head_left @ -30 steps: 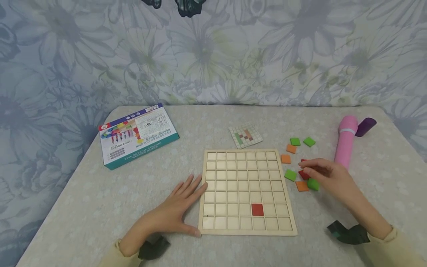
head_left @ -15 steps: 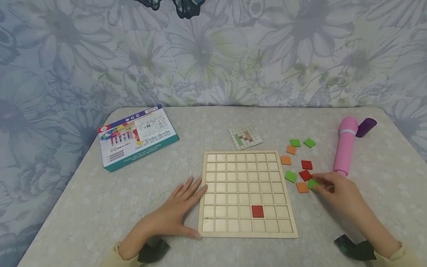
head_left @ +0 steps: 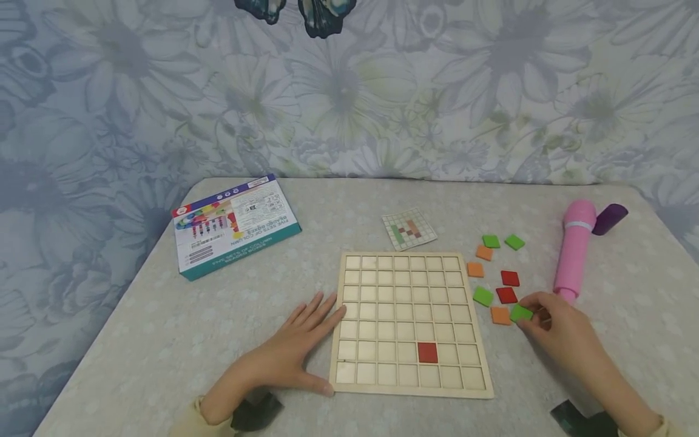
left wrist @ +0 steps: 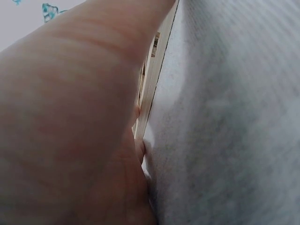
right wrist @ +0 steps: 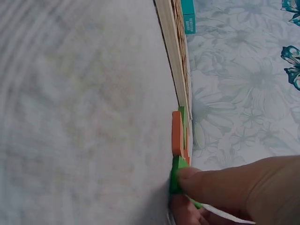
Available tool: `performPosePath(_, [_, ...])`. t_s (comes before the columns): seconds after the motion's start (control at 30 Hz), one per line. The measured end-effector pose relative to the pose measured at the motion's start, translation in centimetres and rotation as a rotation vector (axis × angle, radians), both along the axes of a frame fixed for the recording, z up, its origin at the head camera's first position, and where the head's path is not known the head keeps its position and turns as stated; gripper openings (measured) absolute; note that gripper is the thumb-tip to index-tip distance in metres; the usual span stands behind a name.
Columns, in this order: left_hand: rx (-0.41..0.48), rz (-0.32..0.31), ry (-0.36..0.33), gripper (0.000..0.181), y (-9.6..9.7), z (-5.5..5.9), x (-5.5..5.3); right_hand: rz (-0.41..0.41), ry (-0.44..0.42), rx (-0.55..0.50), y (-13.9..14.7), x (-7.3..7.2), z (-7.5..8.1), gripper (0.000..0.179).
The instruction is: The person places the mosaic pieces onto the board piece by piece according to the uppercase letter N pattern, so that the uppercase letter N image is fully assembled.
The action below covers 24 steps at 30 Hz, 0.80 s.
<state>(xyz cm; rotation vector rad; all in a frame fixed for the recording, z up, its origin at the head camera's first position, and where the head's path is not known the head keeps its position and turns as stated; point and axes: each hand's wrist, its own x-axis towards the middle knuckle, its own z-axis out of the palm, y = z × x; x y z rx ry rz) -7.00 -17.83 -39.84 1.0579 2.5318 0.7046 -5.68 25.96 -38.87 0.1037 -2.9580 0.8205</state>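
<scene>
A wooden grid board [head_left: 412, 396] lies on the table, with one red tile [head_left: 428, 352] set in a cell near its lower right. My left hand [head_left: 292, 349] rests at the board's left edge, its fingers spread straight and touching the frame; in the left wrist view, the forearm covers most of it. To the right of the board, my right hand [head_left: 565, 331] pinches a green tile [head_left: 521, 313] between thumb and finger. In the right wrist view the thumb presses on that green tile [right wrist: 176, 176], beside an orange tile [right wrist: 176, 133].
Loose red tiles [head_left: 506, 295], orange tiles [head_left: 476, 269] and green tiles [head_left: 483, 296] lie right of the board. Behind it is a small pattern card [head_left: 409, 229]. A box [head_left: 235, 227] lies at left, a pink cylindrical object [head_left: 576, 252] at right.
My right hand has moved from above the red tiles down toward me to the green tile and now grips it. The left hand has stayed at the board's edge. The head view has shifted slightly.
</scene>
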Motion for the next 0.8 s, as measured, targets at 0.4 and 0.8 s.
performPosePath(0.4, [-0.021,0.006,-0.002,0.115,0.0,0.2,-0.4,0.123,0.171,-0.244,-4.0,-1.5,3.4,0.019])
performPosePath(0.8, [-0.036,-0.004,0.018,0.114,0.0,-0.1,-0.2,0.370,-0.248,-0.637,-15.8,-1.8,1.3,0.005])
